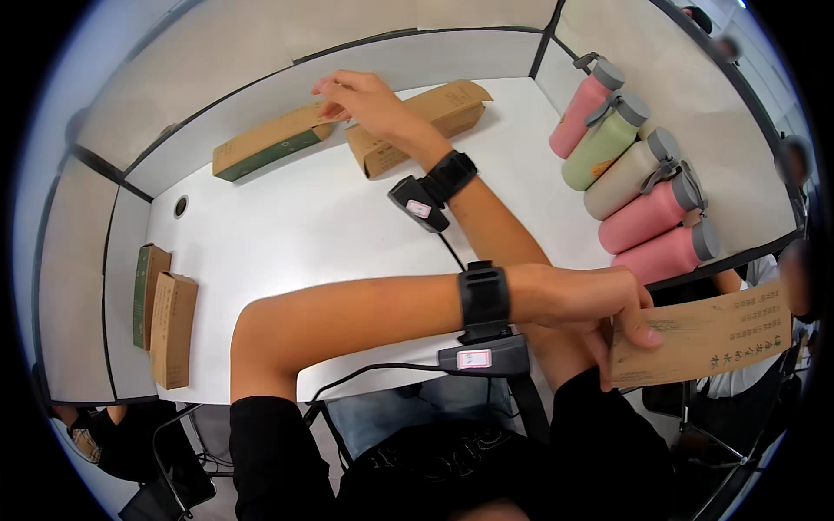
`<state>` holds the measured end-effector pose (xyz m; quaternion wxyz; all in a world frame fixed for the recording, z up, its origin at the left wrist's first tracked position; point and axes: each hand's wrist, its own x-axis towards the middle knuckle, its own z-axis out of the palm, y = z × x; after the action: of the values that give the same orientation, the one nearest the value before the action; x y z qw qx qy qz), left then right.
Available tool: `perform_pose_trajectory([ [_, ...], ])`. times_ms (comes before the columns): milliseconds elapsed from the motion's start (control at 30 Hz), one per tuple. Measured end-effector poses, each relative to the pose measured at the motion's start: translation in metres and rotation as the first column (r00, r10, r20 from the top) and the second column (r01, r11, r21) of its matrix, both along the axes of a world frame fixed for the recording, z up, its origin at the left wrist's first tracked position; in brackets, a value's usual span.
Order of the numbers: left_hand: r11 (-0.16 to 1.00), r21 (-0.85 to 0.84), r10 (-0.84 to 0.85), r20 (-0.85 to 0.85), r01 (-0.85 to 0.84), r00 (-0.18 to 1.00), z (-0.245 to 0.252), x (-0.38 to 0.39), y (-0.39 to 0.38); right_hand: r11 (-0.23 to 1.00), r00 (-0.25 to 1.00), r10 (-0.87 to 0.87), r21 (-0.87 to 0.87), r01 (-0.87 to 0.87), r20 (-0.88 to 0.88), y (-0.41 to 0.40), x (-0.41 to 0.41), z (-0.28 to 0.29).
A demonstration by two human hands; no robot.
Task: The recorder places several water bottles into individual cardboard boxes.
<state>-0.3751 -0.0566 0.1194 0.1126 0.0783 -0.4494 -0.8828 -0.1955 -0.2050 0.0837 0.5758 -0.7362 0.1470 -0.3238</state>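
My arms are crossed, the left one in front. Far out to the right, my left hand [586,299] grips one end of a cardboard box [710,335] bearing printed writing, held beyond the table's right side. My right hand [361,104] reaches across to the back of the table, fingers loosely bent and nothing visible in them. It hovers over the near ends of two long cardboard boxes, one with a green side [273,153] and one plain brown [449,111] partly behind my wrist. Whether the fingertips touch the green-sided box cannot be made out.
Several pink, green and beige bottles [635,179] with grey lids lie along the right partition [704,130]. Two more cardboard boxes [174,332] rest at the left edge. A cable hole [181,206] pierces the white table [280,234]. Cabled wristbands are on both wrists. People sit nearby.
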Motion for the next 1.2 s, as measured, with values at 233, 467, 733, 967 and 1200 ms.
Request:
perform_pose_trajectory([
  [233, 0.984, 0.074, -0.159, -0.081, 0.165, 0.984, -0.021, -0.047, -0.015, 0.997, 0.997, -0.067, -0.050, 0.066, -0.025, 0.000, -0.004, -0.004],
  [467, 0.973, 0.136, -0.171, -0.102, 0.184, 0.980, -0.040, -0.063, -0.025, 0.989, 0.996, -0.091, -0.120, 0.089, -0.014, 0.005, -0.015, 0.014],
  [733, 0.989, 0.099, -0.096, -0.100, 0.106, 0.990, -0.037, -0.059, -0.031, 0.981, 0.995, -0.092, -0.178, 0.083, -0.044, 0.009, -0.014, 0.020],
  [967, 0.997, 0.029, -0.077, -0.022, 0.078, 0.997, -0.023, -0.051, -0.030, 0.880, 0.983, -0.180, -0.448, 0.156, -0.013, 0.000, -0.021, 0.013],
  [1200, 0.996, 0.058, -0.062, -0.017, 0.063, 0.998, -0.019, -0.058, -0.031, 0.644, 0.882, -0.471, -0.680, 0.350, 0.008, -0.035, -0.047, 0.012],
])
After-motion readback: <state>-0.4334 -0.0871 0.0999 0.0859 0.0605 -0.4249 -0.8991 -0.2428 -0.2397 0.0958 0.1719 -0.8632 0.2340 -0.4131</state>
